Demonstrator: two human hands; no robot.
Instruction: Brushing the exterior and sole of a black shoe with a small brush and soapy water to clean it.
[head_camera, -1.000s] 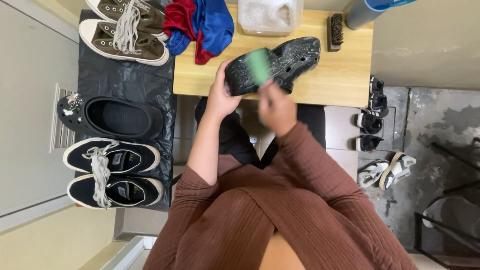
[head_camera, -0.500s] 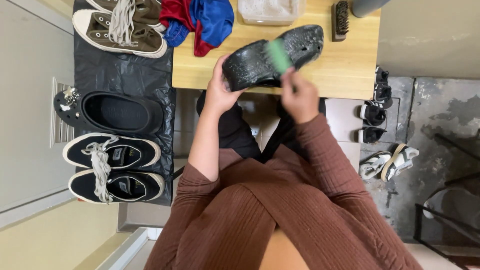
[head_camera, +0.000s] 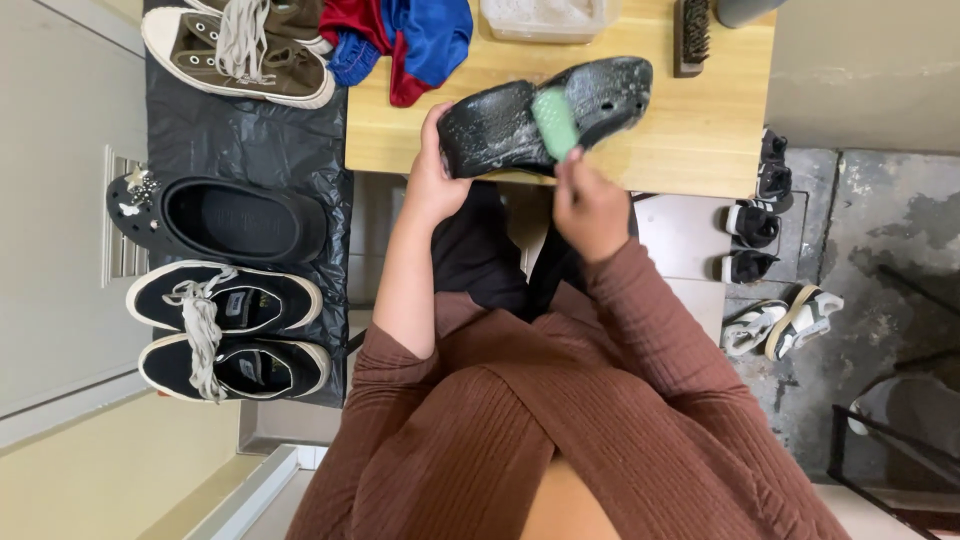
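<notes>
Black rubber clog (head_camera: 545, 115), soapy, speckled with white lather, tipped on its side over the near edge of the wooden table (head_camera: 700, 150). Heel end gripped by the left hand (head_camera: 437, 180), fingers wrapped round the rim, thumb apparently inside, though partly hidden. Right hand (head_camera: 590, 210) closed on a green scrubbing pad or brush (head_camera: 556, 122), pressed flat against the clog's upper, mid-length.

Compared with half a second ago: pad moved back from near the toe holes to the middle of the upper; clog rolled slightly, held a little higher toward the camera. A second back, pad sat nearer the heel side. So: strokes running along the shoe, scrubbing mid-course, lather not yet rinsed.

Outward on the table: clear plastic tub (head_camera: 545, 18) of pale suds or powder behind the clog, wooden bristle brush (head_camera: 690, 35) to its right, red and blue cloth (head_camera: 410, 40) bunched at the left corner.

Left of the table, black plastic sheet (head_camera: 250, 140) on the floor carrying brown laced sneakers (head_camera: 240, 45), a matching black clog (head_camera: 220, 218) with charms, and black sneakers with grey laces (head_camera: 225, 330).

Right, on the grey floor: small dark shoes (head_camera: 755, 225) and pale sandals (head_camera: 785, 320).
</notes>
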